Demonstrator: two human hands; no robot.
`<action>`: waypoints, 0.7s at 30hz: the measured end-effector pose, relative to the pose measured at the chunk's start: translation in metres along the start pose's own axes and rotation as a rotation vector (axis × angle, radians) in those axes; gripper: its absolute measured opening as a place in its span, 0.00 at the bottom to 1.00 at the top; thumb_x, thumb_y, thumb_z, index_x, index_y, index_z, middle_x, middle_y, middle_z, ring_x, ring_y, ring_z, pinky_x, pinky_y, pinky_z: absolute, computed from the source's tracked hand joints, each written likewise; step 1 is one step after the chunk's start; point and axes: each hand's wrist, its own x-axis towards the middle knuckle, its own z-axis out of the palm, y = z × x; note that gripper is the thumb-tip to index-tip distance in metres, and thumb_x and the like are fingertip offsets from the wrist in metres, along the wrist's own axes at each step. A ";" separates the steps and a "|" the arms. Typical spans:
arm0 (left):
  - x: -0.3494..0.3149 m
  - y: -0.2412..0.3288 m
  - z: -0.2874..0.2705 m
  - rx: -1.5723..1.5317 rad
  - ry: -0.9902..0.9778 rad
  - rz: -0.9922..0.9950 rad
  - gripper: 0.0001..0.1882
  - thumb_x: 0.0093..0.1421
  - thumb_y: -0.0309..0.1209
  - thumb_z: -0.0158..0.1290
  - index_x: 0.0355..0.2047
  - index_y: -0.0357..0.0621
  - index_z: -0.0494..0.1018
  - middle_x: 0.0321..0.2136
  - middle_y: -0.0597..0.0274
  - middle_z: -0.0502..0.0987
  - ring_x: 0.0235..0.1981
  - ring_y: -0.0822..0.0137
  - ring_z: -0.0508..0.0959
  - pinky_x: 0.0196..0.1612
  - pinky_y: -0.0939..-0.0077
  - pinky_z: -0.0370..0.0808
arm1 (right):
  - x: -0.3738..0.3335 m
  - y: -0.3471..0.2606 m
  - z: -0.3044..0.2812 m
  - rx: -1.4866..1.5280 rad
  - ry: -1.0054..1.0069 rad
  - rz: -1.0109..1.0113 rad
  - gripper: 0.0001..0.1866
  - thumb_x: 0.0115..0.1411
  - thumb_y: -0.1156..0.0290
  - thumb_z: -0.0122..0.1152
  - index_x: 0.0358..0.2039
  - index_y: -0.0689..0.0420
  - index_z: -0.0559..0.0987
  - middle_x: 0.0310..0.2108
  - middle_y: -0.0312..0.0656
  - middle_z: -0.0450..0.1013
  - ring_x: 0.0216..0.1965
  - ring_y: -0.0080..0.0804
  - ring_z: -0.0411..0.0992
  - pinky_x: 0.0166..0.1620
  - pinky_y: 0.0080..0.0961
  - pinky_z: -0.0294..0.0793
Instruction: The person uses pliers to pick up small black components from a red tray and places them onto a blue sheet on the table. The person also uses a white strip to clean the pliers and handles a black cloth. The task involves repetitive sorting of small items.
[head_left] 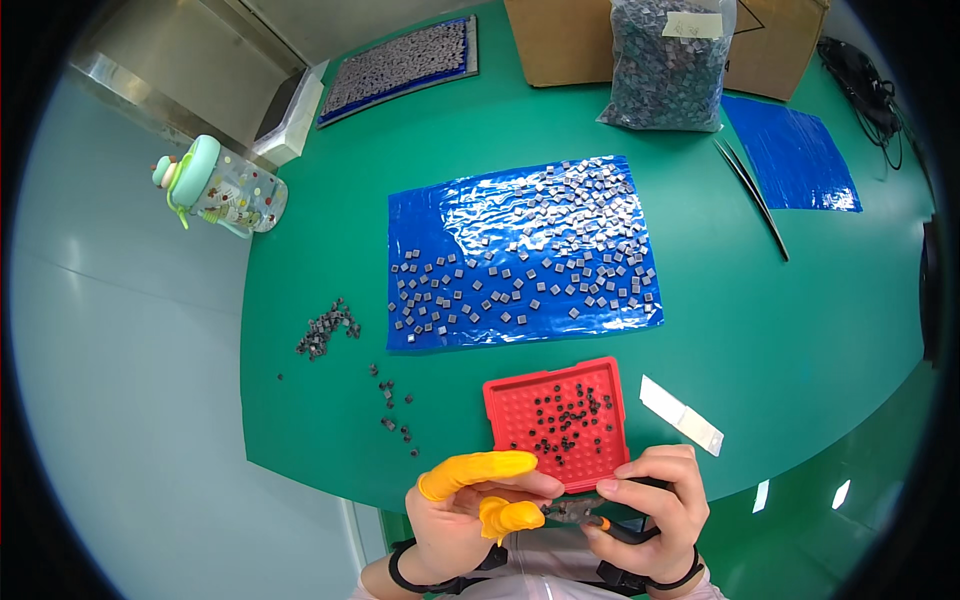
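Observation:
My right hand [655,510] is wrapped round pliers [625,530] with black and orange handles. Their metal head points left, toward my left hand [470,510]. Yellow finger cots cover two digits of that hand, its fingers bent together at the pliers' tip; whatever small piece they pinch is too hidden to name. Just beyond both hands lies a red dimpled tray [491,410] with many small black ring-like parts [567,420] scattered in it. Farther off, a blue film sheet [425,215] carries many small grey square pieces [590,215], densest at its far right.
Loose dark pieces [325,328] lie left on the green table [320,220]. A bottle [235,190] stands at the left edge. Tweezers [755,200], a second blue sheet [795,150] and a white strip [682,413] are right. Behind are a filled bag [665,75], a cardboard box [555,45] and a loaded panel [400,65].

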 end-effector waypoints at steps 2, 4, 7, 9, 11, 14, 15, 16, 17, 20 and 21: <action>0.000 -0.008 -0.010 0.003 -0.080 0.090 0.08 0.50 0.17 0.60 0.33 0.31 0.77 0.33 0.47 0.79 0.32 0.61 0.81 0.37 0.73 0.80 | 0.000 -0.001 -0.001 -0.006 0.002 0.001 0.24 0.30 0.72 0.71 0.35 0.53 0.78 0.35 0.40 0.69 0.32 0.35 0.67 0.36 0.31 0.66; 0.003 -0.004 -0.011 0.124 -0.165 0.138 0.10 0.49 0.16 0.61 0.33 0.29 0.77 0.32 0.49 0.80 0.33 0.62 0.81 0.37 0.75 0.80 | -0.001 0.000 0.000 0.009 0.013 0.020 0.24 0.30 0.72 0.71 0.35 0.53 0.78 0.35 0.40 0.69 0.32 0.35 0.67 0.36 0.31 0.66; 0.003 0.000 -0.011 0.235 -0.188 0.145 0.11 0.47 0.16 0.62 0.33 0.28 0.77 0.32 0.50 0.80 0.32 0.65 0.81 0.36 0.76 0.79 | -0.001 0.000 0.000 0.019 0.004 0.026 0.24 0.30 0.72 0.71 0.35 0.53 0.78 0.35 0.40 0.69 0.33 0.35 0.67 0.36 0.31 0.66; 0.001 0.001 -0.012 0.257 -0.162 0.114 0.12 0.47 0.16 0.62 0.33 0.28 0.77 0.31 0.51 0.80 0.31 0.66 0.81 0.36 0.78 0.79 | 0.000 0.000 0.000 0.019 -0.001 0.024 0.24 0.30 0.72 0.71 0.35 0.53 0.78 0.35 0.40 0.69 0.33 0.36 0.67 0.36 0.31 0.66; 0.001 0.000 -0.015 0.273 -0.166 0.104 0.12 0.47 0.16 0.62 0.33 0.29 0.77 0.31 0.51 0.80 0.31 0.66 0.81 0.35 0.79 0.78 | -0.001 0.000 0.000 0.018 0.004 0.023 0.24 0.29 0.72 0.71 0.34 0.53 0.78 0.35 0.40 0.69 0.33 0.36 0.67 0.36 0.31 0.66; -0.001 -0.001 -0.018 0.269 -0.150 0.055 0.12 0.47 0.16 0.62 0.34 0.30 0.78 0.31 0.52 0.80 0.31 0.67 0.81 0.35 0.80 0.78 | -0.001 -0.003 0.000 -0.014 0.028 0.012 0.25 0.28 0.73 0.70 0.34 0.53 0.79 0.35 0.39 0.69 0.33 0.36 0.67 0.37 0.32 0.65; -0.002 -0.001 -0.018 0.262 -0.142 0.026 0.11 0.47 0.16 0.62 0.34 0.30 0.78 0.32 0.52 0.80 0.31 0.67 0.81 0.35 0.80 0.78 | -0.001 -0.003 0.000 -0.016 0.032 0.008 0.25 0.28 0.73 0.70 0.34 0.53 0.79 0.35 0.39 0.69 0.33 0.36 0.67 0.37 0.32 0.65; -0.001 -0.001 -0.017 0.244 -0.143 0.015 0.11 0.48 0.17 0.62 0.34 0.30 0.78 0.32 0.53 0.80 0.31 0.68 0.81 0.35 0.80 0.78 | 0.000 -0.004 0.000 -0.018 0.036 0.004 0.25 0.28 0.73 0.70 0.34 0.53 0.79 0.34 0.39 0.69 0.33 0.36 0.67 0.37 0.32 0.65; 0.000 0.000 -0.016 0.226 -0.144 0.004 0.11 0.48 0.17 0.62 0.35 0.31 0.78 0.32 0.53 0.80 0.31 0.68 0.81 0.35 0.79 0.78 | 0.000 -0.004 0.000 -0.020 0.040 0.001 0.25 0.28 0.73 0.70 0.34 0.53 0.79 0.34 0.39 0.69 0.33 0.36 0.67 0.38 0.32 0.64; 0.001 0.001 -0.014 0.202 -0.145 -0.018 0.11 0.50 0.17 0.60 0.35 0.31 0.78 0.32 0.53 0.80 0.31 0.68 0.80 0.35 0.79 0.78 | 0.000 -0.002 0.000 -0.037 0.036 -0.015 0.25 0.28 0.73 0.69 0.34 0.53 0.79 0.34 0.39 0.69 0.33 0.36 0.67 0.38 0.32 0.64; 0.001 0.001 -0.013 0.199 -0.145 -0.020 0.10 0.50 0.17 0.60 0.36 0.31 0.78 0.32 0.53 0.80 0.32 0.69 0.80 0.35 0.79 0.78 | 0.000 -0.002 0.000 -0.039 0.040 -0.015 0.25 0.28 0.73 0.69 0.34 0.53 0.79 0.34 0.39 0.69 0.33 0.36 0.67 0.38 0.32 0.64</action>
